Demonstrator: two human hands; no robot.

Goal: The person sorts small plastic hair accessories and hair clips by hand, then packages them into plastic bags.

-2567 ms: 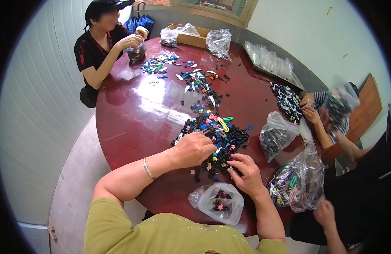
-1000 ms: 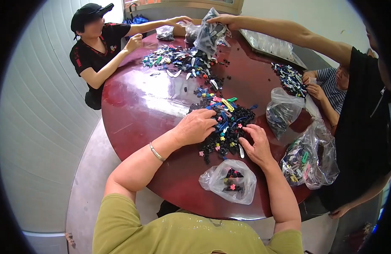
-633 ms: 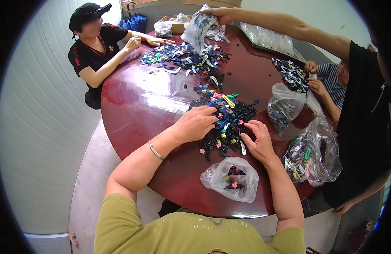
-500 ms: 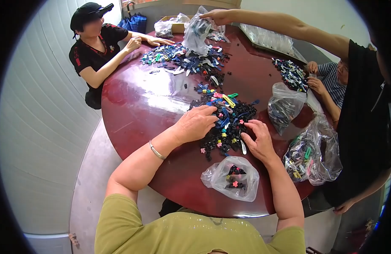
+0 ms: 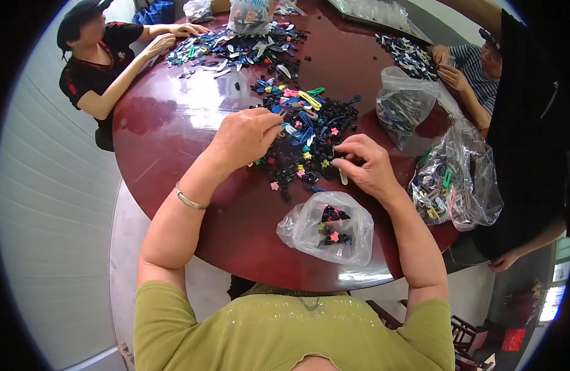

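Note:
A pile of small black hair clips [image 5: 291, 170] lies before me, mixed with pink and yellow flower-shaped ones. Longer coloured snap clips, among them a yellow clip [image 5: 310, 101] and blue ones, lie on its far part. My left hand [image 5: 249, 137] is at the pile's left side, thumb and fingertips drawn together; anything between them is hidden. At the right edge, my right hand [image 5: 366, 162] curves over the clips, thumb and forefinger apart. A pale clip [image 5: 343, 177] lies beneath it. Nearer me sits an open clear plastic bag [image 5: 356, 244] with some black and pink clips inside.
The dark red table [image 5: 167, 161] bears a larger clip heap [image 5: 235, 52] with a filled bag [image 5: 251, 17]. Bags of clips [image 5: 405, 108] stand at right. A person [image 5: 102, 59] sits left; another [image 5: 473, 71] handles clips far right; a third in black [image 5: 526, 123] stands right.
The view has tilted and shifted, so the table appears higher and further left. My left hand has drawn back towards the pile's left edge; my right thumb and forefinger have come closer together.

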